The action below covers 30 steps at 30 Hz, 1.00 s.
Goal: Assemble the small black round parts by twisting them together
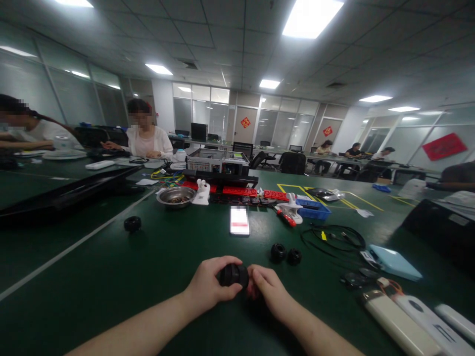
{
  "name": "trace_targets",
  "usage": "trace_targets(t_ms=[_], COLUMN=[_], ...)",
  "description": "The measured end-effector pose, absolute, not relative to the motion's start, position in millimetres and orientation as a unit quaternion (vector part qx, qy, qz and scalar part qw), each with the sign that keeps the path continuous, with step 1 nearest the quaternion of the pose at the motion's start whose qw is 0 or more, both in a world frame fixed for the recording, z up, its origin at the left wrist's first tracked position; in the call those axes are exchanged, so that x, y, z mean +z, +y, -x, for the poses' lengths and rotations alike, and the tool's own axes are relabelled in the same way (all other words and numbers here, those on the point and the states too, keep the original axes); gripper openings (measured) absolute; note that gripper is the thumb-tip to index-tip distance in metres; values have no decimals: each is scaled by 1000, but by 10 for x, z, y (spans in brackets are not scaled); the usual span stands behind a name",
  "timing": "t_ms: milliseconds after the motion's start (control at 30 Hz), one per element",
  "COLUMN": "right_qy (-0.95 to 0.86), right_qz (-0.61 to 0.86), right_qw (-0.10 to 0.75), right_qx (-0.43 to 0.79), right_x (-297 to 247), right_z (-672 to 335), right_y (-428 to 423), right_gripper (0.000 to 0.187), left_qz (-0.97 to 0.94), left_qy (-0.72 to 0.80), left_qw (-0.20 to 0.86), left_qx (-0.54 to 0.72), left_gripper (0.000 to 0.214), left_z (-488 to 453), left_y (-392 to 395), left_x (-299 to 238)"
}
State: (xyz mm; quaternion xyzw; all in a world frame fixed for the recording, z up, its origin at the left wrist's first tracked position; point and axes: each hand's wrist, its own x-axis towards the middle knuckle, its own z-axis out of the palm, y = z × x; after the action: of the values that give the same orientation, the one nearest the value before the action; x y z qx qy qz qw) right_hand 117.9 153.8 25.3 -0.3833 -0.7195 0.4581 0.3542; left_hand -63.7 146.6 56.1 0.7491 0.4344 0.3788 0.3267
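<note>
Bare left hand (208,283) is wrapping fingers and thumb around a dark, ridged, rounded wheel (233,275) at the near middle of the table (163,316), while the right hand (271,289) is curling narrowly just beside it; whether those fingertips are gripping anything, I cannot tell. That tabletop is spreading out flat, green and faintly glossy. Toward the back, a boxy computer case (218,163) is standing. Nearer, a shiny round metal bowl (163,201) is holding small brownish bits (178,200), and a blue plastic tray (315,213) is holding something dark. Three other chunky black wheels (278,252) are resting on the table.
</note>
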Motion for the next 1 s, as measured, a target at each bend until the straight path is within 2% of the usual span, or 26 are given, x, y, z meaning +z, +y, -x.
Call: trace_targets(t_ms=[133, 300, 400, 567, 700, 800, 933, 1000], right_qy=[-703, -723, -748, -771, -787, -805, -813, -816], right_qz=[387, 397, 410, 446, 437, 407, 417, 411], right_qw=[344, 337, 334, 315, 306, 308, 297, 293], right_qx=[487, 453, 401, 328, 310, 303, 277, 282], right_x=[224, 285, 334, 368, 372, 370, 352, 346], right_z=[-1167, -1183, -1196, -1190, -1197, -1221, -1238, -1234], right_y=[1554, 1527, 1511, 1481, 1445, 1439, 1470, 1485], right_gripper=[46, 35, 22, 32, 37, 27, 41, 42], left_qz=[-764, -741, -716, -690, -710, -734, -755, -762], left_qy=[439, 431, 426, 430, 422, 422, 443, 443], left_qw=[298, 371, 418, 473, 439, 400, 329, 314], left_qx=[366, 357, 362, 340, 353, 351, 355, 354], left_gripper=[38, 48, 44, 32, 31, 30, 36, 38], left_z=[652, 673, 668, 640, 636, 629, 622, 627], left_y=[1463, 1499, 1559, 1645, 1586, 1501, 1439, 1437], left_x=[567, 550, 485, 378, 439, 516, 548, 543])
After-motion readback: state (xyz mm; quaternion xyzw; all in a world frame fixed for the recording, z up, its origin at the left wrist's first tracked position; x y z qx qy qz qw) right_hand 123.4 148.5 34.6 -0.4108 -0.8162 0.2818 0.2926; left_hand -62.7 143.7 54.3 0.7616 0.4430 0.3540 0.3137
